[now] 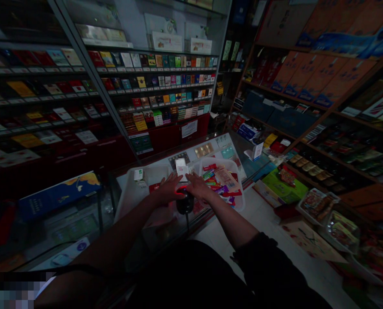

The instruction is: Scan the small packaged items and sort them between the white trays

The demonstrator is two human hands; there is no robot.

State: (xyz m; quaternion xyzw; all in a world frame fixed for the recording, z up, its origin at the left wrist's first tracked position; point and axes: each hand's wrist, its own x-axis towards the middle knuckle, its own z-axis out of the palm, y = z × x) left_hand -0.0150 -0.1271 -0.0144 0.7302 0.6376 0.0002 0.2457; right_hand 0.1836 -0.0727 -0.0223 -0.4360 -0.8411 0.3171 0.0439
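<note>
Both arms reach forward over the glass counter [156, 234]. My left hand [168, 188] is open, its fingers stretched out over the inner edge of a translucent white bin [125, 193]. Beside it my right hand [196, 185] is also open, fingers spread, at the left edge of a clear tub [241, 180]. Between the wrists sits a black corded device [185, 205], perhaps a scanner or mouse, with a red glow along its upper left edge. Just beyond my fingertips stands a small white box or card [181, 172]. Neither hand visibly grips anything.
Colourful wrapped sticks [215, 182] fill the tub. Left lies a long blue box [59, 195]. Shelves of cigarette packs [165, 80] line the back. On the right are packaged foods [318, 204] and wooden shelves with orange cartons [320, 77]. The room is dim.
</note>
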